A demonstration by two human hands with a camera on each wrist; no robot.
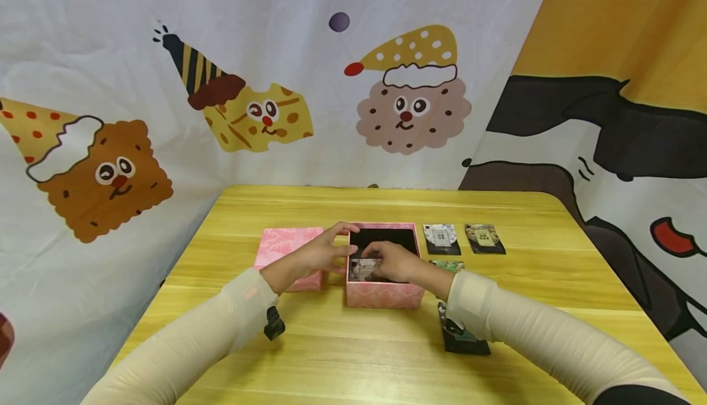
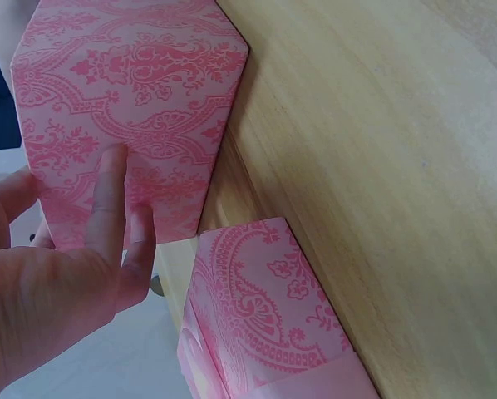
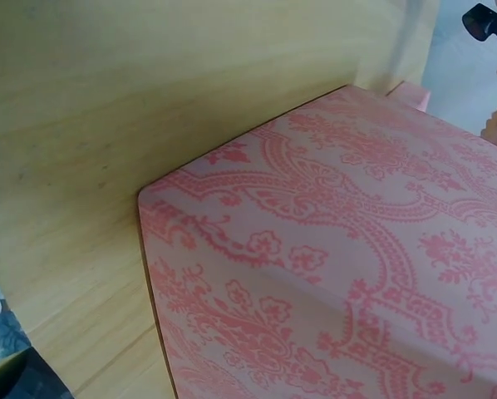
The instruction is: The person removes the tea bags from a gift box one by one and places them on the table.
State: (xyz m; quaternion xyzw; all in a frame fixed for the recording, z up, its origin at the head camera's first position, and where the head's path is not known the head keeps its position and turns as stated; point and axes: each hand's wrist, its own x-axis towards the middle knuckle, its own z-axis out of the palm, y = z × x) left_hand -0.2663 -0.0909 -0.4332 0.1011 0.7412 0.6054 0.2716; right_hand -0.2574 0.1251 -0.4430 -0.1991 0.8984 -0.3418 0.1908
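Observation:
An uncovered pink patterned box (image 1: 383, 296) with a dark inside stands mid-table. My left hand (image 1: 323, 251) touches its left wall, and in the left wrist view the fingers (image 2: 109, 204) lie fairly straight against that side. Reaching into the box from the right, my right hand (image 1: 394, 262) has curled fingers at a small printed packet (image 1: 361, 270) and appears to pinch it; the fingertips are partly hidden. The right wrist view shows only the box's outer wall (image 3: 315, 249), not the hand.
Left of the box lies its pink lid (image 1: 284, 242) or a second pink box, with a ribbon band. To the right are a white-and-black packet (image 1: 442, 239), a yellow-and-black packet (image 1: 485, 239), a green packet (image 1: 448, 265) and a dark packet (image 1: 466, 343) partly under the right forearm.

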